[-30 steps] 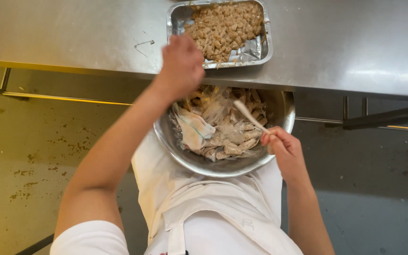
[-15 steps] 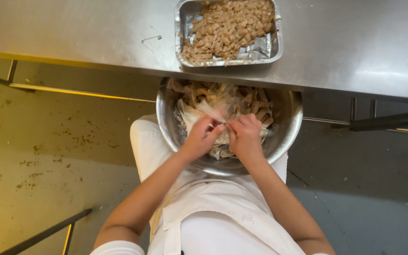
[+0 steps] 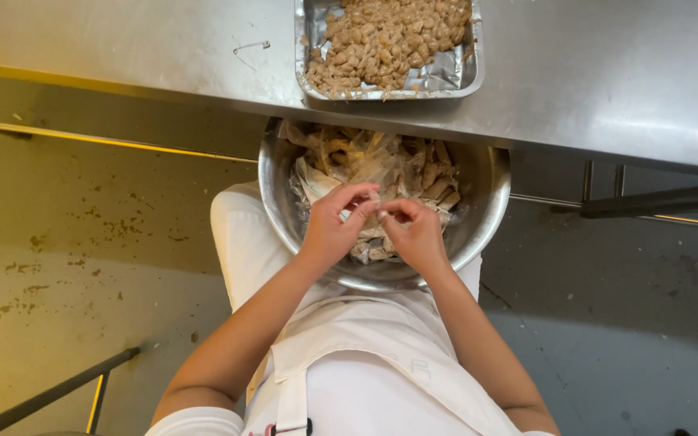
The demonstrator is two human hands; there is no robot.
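Observation:
A round steel bowl (image 3: 276, 202) rests on my lap, holding brownish food pieces (image 3: 426, 173) and clear plastic wrappers (image 3: 365, 157). Both hands meet over the bowl's middle. My left hand (image 3: 331, 226) and my right hand (image 3: 415, 232) pinch one small wrapped piece (image 3: 372, 211) between their fingertips. On the steel table (image 3: 607, 73) above the bowl sits a foil tray (image 3: 454, 77) filled with unwrapped brown pieces (image 3: 385, 36).
The table edge runs just above the bowl. A small bent wire (image 3: 250, 47) lies on the table left of the tray. Stained floor (image 3: 82, 242) lies on my left, table frame bars (image 3: 656, 202) on my right. I wear a white apron (image 3: 365, 371).
My left hand came back from the foil tray down into the bowl. Both hands have closed together on a small wrapped piece over the bowl.

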